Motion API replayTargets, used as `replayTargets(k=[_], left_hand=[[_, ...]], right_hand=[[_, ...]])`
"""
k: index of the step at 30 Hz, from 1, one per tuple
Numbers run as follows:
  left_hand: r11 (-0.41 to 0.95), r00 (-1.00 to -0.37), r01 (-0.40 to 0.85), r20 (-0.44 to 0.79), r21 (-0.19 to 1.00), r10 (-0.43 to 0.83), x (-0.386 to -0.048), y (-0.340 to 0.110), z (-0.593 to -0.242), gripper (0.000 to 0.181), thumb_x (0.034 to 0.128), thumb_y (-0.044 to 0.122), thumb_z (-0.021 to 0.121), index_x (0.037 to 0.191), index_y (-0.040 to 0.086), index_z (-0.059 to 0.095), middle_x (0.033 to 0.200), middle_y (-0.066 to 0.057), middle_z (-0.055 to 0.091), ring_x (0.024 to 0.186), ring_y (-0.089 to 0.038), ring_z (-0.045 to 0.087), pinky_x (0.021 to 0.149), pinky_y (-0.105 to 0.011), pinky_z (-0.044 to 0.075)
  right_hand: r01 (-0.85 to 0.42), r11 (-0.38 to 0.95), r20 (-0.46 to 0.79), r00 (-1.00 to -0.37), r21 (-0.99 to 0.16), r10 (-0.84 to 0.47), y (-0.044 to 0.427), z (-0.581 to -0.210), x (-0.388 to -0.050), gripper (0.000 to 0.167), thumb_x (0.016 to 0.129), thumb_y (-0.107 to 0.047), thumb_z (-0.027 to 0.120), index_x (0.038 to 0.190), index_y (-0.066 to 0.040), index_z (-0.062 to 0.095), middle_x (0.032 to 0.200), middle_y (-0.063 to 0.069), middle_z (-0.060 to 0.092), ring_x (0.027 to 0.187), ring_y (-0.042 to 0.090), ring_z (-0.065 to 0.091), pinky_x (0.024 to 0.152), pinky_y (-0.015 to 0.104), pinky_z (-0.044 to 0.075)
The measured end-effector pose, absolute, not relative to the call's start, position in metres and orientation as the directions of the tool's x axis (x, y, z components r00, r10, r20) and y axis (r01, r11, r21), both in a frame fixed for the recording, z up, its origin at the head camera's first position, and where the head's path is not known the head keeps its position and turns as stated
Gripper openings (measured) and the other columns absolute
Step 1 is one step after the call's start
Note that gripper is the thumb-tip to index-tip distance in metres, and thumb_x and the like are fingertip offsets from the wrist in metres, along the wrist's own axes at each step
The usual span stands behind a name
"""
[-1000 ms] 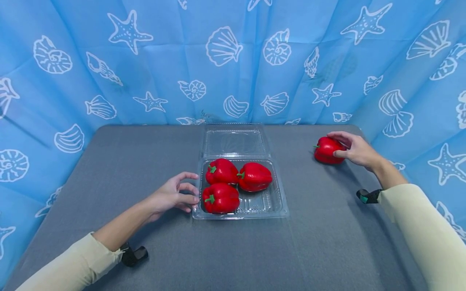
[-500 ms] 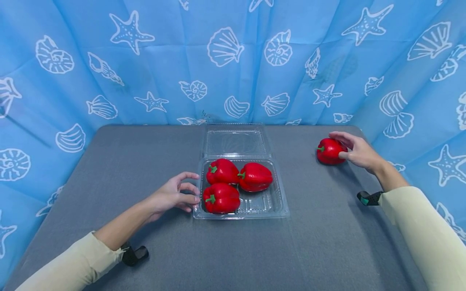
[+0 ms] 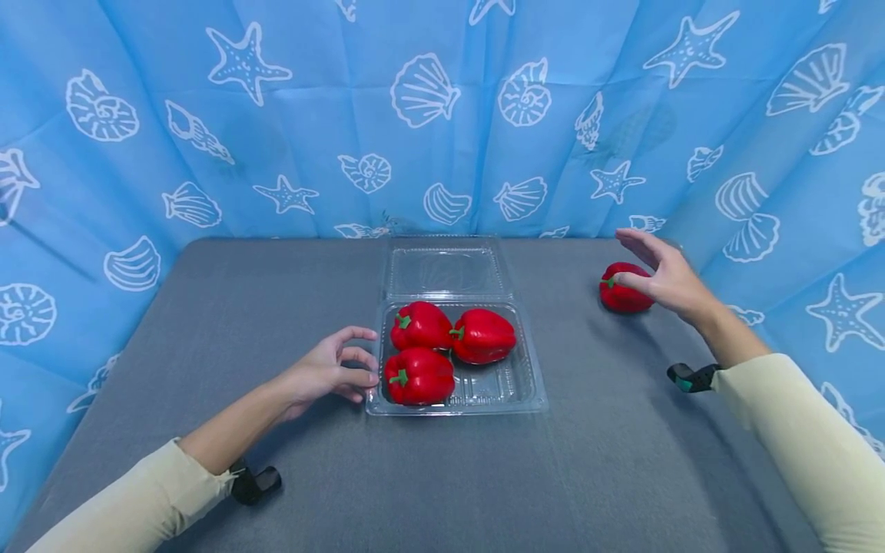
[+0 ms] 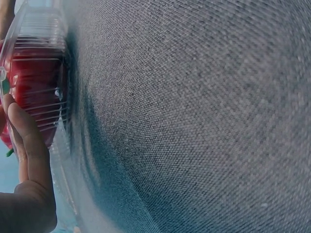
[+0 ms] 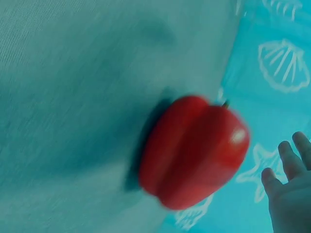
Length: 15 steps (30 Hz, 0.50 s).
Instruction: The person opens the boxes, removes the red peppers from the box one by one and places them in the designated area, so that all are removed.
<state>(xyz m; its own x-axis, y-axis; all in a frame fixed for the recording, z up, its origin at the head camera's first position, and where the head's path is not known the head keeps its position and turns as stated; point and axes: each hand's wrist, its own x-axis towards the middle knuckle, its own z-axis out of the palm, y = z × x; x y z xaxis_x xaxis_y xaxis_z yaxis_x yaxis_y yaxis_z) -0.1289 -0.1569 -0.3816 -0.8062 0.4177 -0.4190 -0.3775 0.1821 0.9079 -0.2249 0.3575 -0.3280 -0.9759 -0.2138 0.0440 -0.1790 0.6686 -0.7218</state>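
In the head view my right hand (image 3: 667, 276) hovers above a red bell pepper (image 3: 622, 298) that lies on its side at the table's far right. Its fingers are spread; the right wrist view shows the same pepper (image 5: 192, 153) with a gap between it and the fingers. My left hand (image 3: 328, 372) rests at the left edge of a clear plastic container (image 3: 484, 395), fingers loosely bent and fingertips at its rim. Inside lie three red bell peppers with green stems: a back-left one (image 3: 422, 326), a right one (image 3: 484, 336) and a front-left one (image 3: 419, 376).
The container's transparent lid (image 3: 445, 273) lies folded back behind it. Grey cloth covers the table (image 3: 456, 484). A blue curtain (image 3: 442, 130) with white shells and starfish hangs along the back and sides, close behind the right-hand pepper.
My right hand has come off the far-right pepper and risen above it, its fingers now spread. That pepper stays on the table. My left hand and the container have not moved.
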Motion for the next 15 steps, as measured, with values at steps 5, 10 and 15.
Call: replayTargets(k=[5, 10, 15], left_hand=[[0.185, -0.806, -0.372, -0.415, 0.910, 0.421, -0.129, -0.157, -0.382, 0.065, 0.0891, 0.008, 0.072, 0.142, 0.007, 0.034, 0.106, -0.013, 0.064, 0.082, -0.023, 0.069, 0.073, -0.035, 0.058], [0.183, -0.806, -0.366, -0.409, 0.912, 0.428, -0.129, -0.158, -0.382, 0.066, 0.0888, 0.007, 0.072, 0.142, 0.007, 0.034, 0.106, -0.013, 0.065, 0.083, -0.023, 0.069, 0.073, -0.035, 0.058], [0.180, -0.806, -0.366, -0.408, 0.913, 0.429, -0.129, -0.158, -0.382, 0.066, 0.0889, 0.007, 0.072, 0.143, 0.007, 0.034, 0.106, -0.013, 0.065, 0.083, -0.023, 0.069, 0.073, -0.035, 0.058]], right_hand=[[-0.265, 0.634, 0.088, -0.951, -0.726, -0.297, 0.330, -0.320, -0.220, 0.078, 0.086, -0.010, 0.073, 0.153, -0.010, 0.033, 0.156, 0.015, 0.036, 0.144, 0.036, 0.032, 0.112, 0.059, 0.030], [-0.327, 0.574, 0.084, -0.909, -0.751, -0.407, 0.306, -0.318, -0.215, 0.074, 0.088, -0.011, 0.074, 0.152, -0.012, 0.037, 0.155, 0.010, 0.040, 0.144, 0.030, 0.034, 0.114, 0.056, 0.028], [-0.359, 0.551, 0.036, -0.859, -0.754, -0.510, 0.286, -0.319, -0.211, 0.080, 0.083, -0.016, 0.078, 0.152, -0.017, 0.038, 0.154, 0.005, 0.042, 0.142, 0.025, 0.039, 0.112, 0.054, 0.034]])
